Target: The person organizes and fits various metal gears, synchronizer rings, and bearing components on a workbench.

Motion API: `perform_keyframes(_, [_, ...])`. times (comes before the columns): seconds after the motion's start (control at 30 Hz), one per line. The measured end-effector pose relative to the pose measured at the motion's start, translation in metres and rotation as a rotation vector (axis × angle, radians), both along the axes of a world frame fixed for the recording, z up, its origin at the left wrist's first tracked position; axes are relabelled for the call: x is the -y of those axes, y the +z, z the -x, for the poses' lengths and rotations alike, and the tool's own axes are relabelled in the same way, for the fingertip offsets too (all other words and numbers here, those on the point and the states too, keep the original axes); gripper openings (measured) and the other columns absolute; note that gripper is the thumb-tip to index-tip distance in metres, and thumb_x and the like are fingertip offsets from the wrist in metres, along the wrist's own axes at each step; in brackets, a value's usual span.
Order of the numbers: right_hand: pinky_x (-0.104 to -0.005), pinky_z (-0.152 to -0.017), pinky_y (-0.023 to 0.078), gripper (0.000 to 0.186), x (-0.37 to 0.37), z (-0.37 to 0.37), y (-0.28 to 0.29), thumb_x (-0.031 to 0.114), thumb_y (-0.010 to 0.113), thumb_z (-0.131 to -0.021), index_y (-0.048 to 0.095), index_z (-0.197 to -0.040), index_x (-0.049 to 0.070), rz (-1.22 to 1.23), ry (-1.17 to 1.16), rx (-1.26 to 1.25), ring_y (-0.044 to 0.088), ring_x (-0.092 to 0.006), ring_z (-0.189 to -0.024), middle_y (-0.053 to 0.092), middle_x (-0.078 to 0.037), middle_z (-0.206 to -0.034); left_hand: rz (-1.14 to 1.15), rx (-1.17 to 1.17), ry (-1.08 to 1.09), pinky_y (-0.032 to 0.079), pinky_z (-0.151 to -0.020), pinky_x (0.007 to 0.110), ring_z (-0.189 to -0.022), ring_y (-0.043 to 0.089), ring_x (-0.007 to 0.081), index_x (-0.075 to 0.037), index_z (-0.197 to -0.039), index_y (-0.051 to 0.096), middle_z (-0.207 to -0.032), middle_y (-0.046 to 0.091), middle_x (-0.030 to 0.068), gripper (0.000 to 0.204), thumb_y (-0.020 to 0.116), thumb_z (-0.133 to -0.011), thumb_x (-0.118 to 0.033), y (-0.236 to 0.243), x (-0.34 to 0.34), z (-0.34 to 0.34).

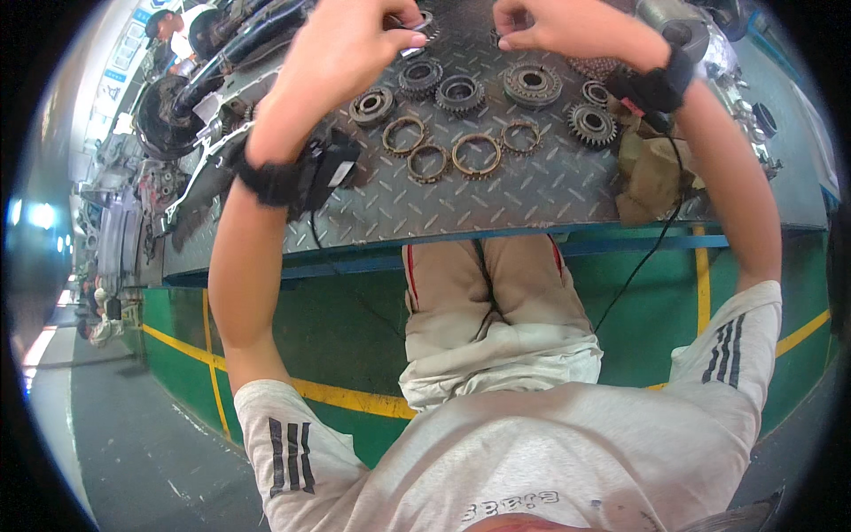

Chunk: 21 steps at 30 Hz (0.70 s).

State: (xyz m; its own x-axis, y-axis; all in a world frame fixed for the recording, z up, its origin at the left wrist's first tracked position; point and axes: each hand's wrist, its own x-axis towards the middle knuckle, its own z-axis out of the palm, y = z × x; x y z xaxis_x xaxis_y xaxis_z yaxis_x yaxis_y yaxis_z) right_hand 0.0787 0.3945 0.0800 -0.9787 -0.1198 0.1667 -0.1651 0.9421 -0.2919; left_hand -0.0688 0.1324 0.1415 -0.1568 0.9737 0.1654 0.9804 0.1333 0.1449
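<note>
My left hand [359, 40] reaches over the far part of the metal table, thumb and fingers closed around something at the top edge of the view. A toothed metal part [427, 27] shows beside those fingertips, but I cannot make out what is gripped. Across from it, my right hand [567, 31] has its fingers curled in a pinch, their contents too small to name. Below the hands sit a dark gear [420, 78], another gear [461, 94] and a wide gear hub [533, 85]. Nearer me lie several brass-coloured toothed rings, among them a large ring [477, 155].
The table [532, 199] has a raised tread pattern. A gear [592, 125] and crumpled brown paper [651, 173] lie by my right forearm. Machine parts [164, 115] crowd the left side. Cables hang from both wristbands. Another person [177, 35] is at the far left.
</note>
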Motion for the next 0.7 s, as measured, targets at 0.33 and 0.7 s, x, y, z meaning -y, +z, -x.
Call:
perform_keyframes(0.33, [-0.0498, -0.086, 0.057, 0.022, -0.047, 0.047, -0.059, 0.023, 0.083, -0.091, 0.076, -0.097, 0.003, -0.166, -0.131, -0.120, 0.073, -0.0391, -0.098, 0.075, -0.018, -0.093, -0.088, 0.010, 0.136, 0.058, -0.078, 0.040, -0.080, 0.077, 0.0304, -0.001, -0.101, 0.083, -0.087, 0.080, 0.0169, 0.027, 0.089, -0.088, -0.024, -0.096, -0.094, 0.071])
perform_keyframes(0.7, [-0.0481, -0.091, 0.056, 0.017, -0.071, 0.052, -0.107, 0.014, 0.082, -0.091, 0.072, -0.098, 0.002, -0.096, -0.084, -0.137, 0.070, -0.0394, -0.104, 0.075, -0.017, -0.101, -0.023, 0.131, 0.066, 0.059, -0.081, 0.039, -0.086, 0.079, 0.0282, 0.000, -0.101, 0.082, -0.094, 0.082, 0.0152, 0.032, 0.093, -0.085, -0.025, -0.135, -0.113, 0.098])
